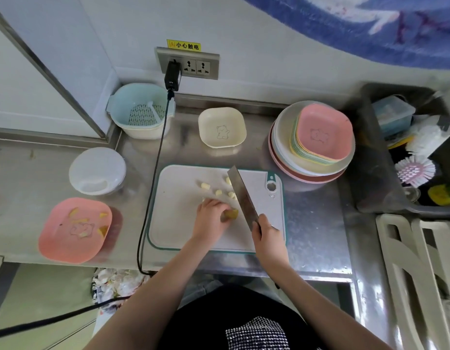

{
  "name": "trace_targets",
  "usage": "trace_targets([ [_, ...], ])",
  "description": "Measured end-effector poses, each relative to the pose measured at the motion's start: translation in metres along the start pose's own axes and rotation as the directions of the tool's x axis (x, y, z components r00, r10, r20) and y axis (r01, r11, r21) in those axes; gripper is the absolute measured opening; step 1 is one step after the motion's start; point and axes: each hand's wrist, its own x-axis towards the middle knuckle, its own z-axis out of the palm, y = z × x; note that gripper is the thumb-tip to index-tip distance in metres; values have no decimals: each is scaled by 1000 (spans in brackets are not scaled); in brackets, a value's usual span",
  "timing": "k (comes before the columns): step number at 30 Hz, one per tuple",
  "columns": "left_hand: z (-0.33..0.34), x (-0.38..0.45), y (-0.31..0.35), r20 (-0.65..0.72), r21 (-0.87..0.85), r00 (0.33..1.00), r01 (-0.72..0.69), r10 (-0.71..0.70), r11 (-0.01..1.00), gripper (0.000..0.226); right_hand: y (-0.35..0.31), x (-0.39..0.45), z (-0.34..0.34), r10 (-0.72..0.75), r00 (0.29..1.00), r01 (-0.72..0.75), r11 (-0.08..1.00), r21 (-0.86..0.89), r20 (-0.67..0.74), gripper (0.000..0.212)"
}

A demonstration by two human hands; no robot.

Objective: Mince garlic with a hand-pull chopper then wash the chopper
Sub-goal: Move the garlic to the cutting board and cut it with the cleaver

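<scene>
On the white cutting board (183, 223) my left hand (210, 214) pinches a yellowish piece (231, 213) that looks like ginger or garlic. My right hand (267, 233) grips the handle of a cleaver (240, 192), whose blade points away over the board just right of that piece. Several pale garlic pieces (219, 192) lie scattered on the board beyond my left hand. The clear hand-pull chopper (97, 170) with its white lid stands on the steel counter to the left of the board.
A pink dish (75, 229) with peel scraps sits at the front left. At the back stand a blue-and-cream strainer basket (140, 111) and a cream bowl (221, 127); a plate stack (312, 140) is right. A black cable (153, 178) runs down from the socket. The sink (408, 152) holds brushes.
</scene>
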Motion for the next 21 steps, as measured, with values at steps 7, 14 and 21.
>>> trace_targets([
  [7,-1,-7,2,14,18,1000,-7,7,1000,20,-5,-9,11,1,1000,0,999,-32,30,12],
  [14,-1,-6,2,21,12,999,-29,29,1000,18,-4,-10,11,30,1000,-30,999,-28,6,13],
  [21,0,-10,3,-7,-63,1000,-3,2,998,20,-9,-7,16,34,997,-26,993,-115,67,11],
])
